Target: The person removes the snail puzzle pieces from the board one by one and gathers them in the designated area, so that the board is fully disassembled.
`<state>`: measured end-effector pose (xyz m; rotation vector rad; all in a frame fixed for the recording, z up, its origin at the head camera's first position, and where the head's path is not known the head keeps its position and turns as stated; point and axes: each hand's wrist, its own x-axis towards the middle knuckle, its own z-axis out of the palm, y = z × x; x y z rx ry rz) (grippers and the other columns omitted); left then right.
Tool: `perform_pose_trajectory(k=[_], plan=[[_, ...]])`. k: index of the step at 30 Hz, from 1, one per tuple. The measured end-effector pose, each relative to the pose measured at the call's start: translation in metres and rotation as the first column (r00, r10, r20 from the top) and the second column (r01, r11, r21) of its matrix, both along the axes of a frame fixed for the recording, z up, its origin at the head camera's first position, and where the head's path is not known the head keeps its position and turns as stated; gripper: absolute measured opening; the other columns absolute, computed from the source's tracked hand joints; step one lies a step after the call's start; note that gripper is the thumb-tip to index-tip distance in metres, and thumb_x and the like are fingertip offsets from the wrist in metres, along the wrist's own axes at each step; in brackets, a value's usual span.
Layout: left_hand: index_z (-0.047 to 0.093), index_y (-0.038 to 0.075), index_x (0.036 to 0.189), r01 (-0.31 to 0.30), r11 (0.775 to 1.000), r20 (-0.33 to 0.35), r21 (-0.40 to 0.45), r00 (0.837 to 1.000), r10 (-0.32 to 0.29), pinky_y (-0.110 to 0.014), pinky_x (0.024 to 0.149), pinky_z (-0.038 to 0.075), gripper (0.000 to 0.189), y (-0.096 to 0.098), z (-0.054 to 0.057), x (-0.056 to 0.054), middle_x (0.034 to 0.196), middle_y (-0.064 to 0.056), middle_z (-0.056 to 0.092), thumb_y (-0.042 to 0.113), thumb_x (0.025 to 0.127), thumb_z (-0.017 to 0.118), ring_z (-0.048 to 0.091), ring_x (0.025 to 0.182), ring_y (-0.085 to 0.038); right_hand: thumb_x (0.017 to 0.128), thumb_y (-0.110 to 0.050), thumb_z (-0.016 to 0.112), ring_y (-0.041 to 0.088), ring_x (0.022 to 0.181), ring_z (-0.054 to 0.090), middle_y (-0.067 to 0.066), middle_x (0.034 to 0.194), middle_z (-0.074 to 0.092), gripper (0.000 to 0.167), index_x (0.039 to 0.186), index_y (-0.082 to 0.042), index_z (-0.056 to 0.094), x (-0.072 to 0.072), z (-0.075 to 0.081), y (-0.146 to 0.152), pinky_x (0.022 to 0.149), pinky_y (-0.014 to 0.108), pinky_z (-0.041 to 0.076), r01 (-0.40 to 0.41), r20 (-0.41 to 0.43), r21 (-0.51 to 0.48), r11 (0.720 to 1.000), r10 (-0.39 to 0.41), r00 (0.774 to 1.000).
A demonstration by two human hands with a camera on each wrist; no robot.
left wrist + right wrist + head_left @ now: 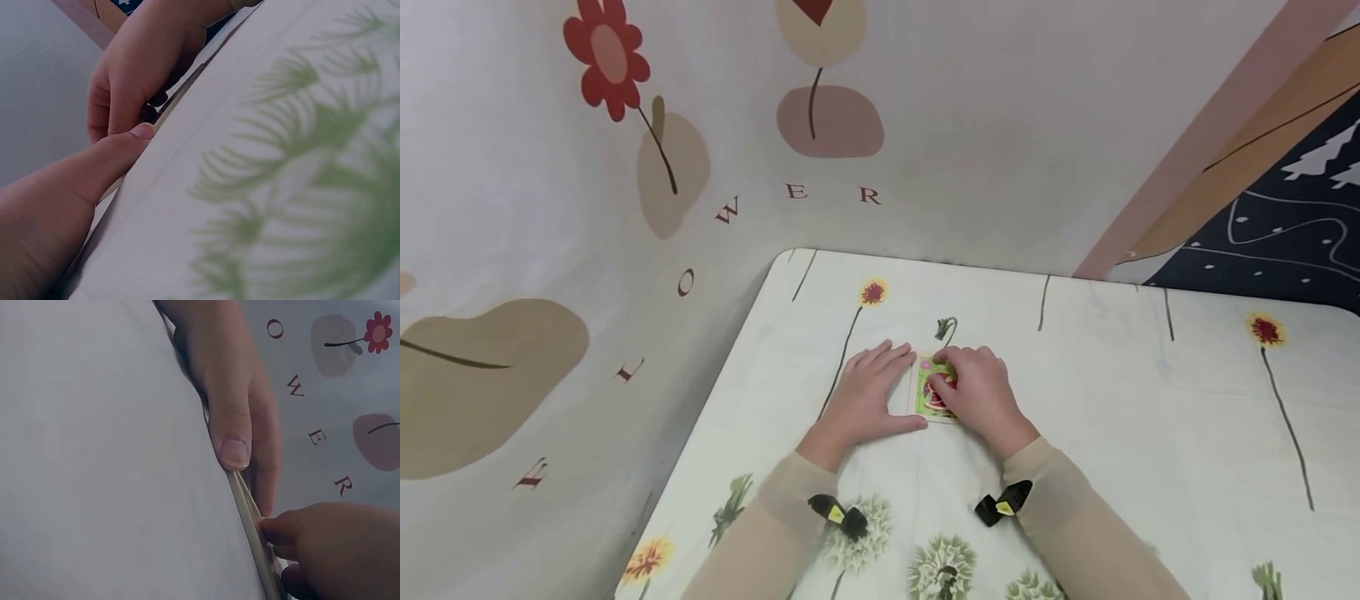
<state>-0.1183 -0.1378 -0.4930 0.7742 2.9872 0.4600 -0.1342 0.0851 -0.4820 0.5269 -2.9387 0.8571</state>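
A small flat picture puzzle [922,408] with a pale rim and a green, pink and red picture lies on the table. My left hand [872,396] rests along its left side, fingers straight and spread. The thumb [235,453] of that hand touches the near corner of the rim. My right hand [983,392] covers the right part of the puzzle from above. Its thumb and forefinger are bent down onto the red part of the picture and pinch a piece there, mostly hidden under the hand. In the right wrist view the puzzle's pale edge [253,540] runs beneath both hands.
A white cloth with printed flowers covers the table [1150,433]. Behind and to the left hangs a pale curtain [970,150] with printed letters and flowers. Black wrist cameras [850,518] sit on both sleeves.
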Motion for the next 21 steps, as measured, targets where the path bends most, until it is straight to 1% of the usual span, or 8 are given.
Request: perform_pose_trajectory(k=[4,8,11,15,18,21], plan=[[0.045,0.018,0.164,0.003,1.000,0.004,0.008,1.000,-0.003,-0.056,0.125,0.023,0.104,0.0008,0.0008,-0.0002,0.171,0.001,0.037,0.079,0.084,0.070,0.024,0.161,-0.026,0.097,-0.030,0.079,0.024,0.080,0.049,-0.007,0.070,0.053,0.031,0.123,-0.015,0.076,0.0006,0.0035,-0.0012,0.074,0.046,0.036,0.030,0.048,-0.012,0.999,-0.029,0.998],[0.044,0.018,0.165,0.001,1.000,0.002,-0.001,1.000,-0.001,-0.055,0.125,0.023,0.105,0.0001,0.0008,-0.0008,0.172,0.002,0.036,0.081,0.084,0.069,0.023,0.161,-0.025,0.097,-0.029,0.080,0.025,0.084,0.049,-0.005,0.073,0.054,0.031,0.124,-0.014,0.073,0.0006,0.0031,-0.0030,0.078,0.048,0.033,0.060,0.086,-0.069,0.996,-0.054,0.995],[0.044,0.018,0.165,0.004,1.000,-0.003,-0.005,1.000,-0.004,-0.055,0.125,0.023,0.105,-0.0008,0.0003,-0.0015,0.172,0.002,0.036,0.081,0.084,0.069,0.023,0.161,-0.025,0.097,-0.028,0.080,0.027,0.087,0.049,-0.003,0.077,0.056,0.031,0.123,-0.014,0.071,0.0012,0.0019,-0.0047,0.080,0.049,0.032,0.083,0.095,-0.106,0.991,-0.073,0.993],[0.044,0.017,0.164,0.010,1.000,-0.010,-0.002,1.000,-0.010,-0.055,0.125,0.024,0.105,-0.0009,-0.0010,-0.0019,0.171,0.002,0.037,0.081,0.084,0.069,0.023,0.161,-0.026,0.094,-0.027,0.082,0.031,0.098,0.052,0.003,0.099,0.066,0.031,0.121,-0.014,0.072,0.0026,0.0002,-0.0049,0.084,0.053,0.035,0.097,0.056,-0.117,0.988,-0.091,0.994],[0.045,0.017,0.164,0.012,1.000,-0.011,0.005,1.000,-0.012,-0.055,0.125,0.024,0.105,-0.0007,-0.0014,-0.0014,0.171,0.001,0.037,0.080,0.084,0.069,0.023,0.161,-0.026,0.092,-0.026,0.084,0.035,0.109,0.052,0.006,0.115,0.069,0.032,0.119,-0.013,0.073,0.0036,-0.0015,-0.0040,0.087,0.056,0.037,0.092,0.013,-0.135,0.987,-0.091,0.996],[0.045,0.016,0.164,0.012,1.000,-0.009,0.008,1.000,-0.012,-0.055,0.124,0.025,0.104,-0.0007,-0.0020,-0.0007,0.171,0.001,0.038,0.080,0.085,0.070,0.024,0.161,-0.026,0.091,-0.025,0.086,0.034,0.112,0.056,0.006,0.114,0.072,0.031,0.116,-0.011,0.075,0.0041,-0.0039,-0.0026,0.091,0.057,0.038,0.058,-0.039,-0.168,0.984,-0.066,0.997]])
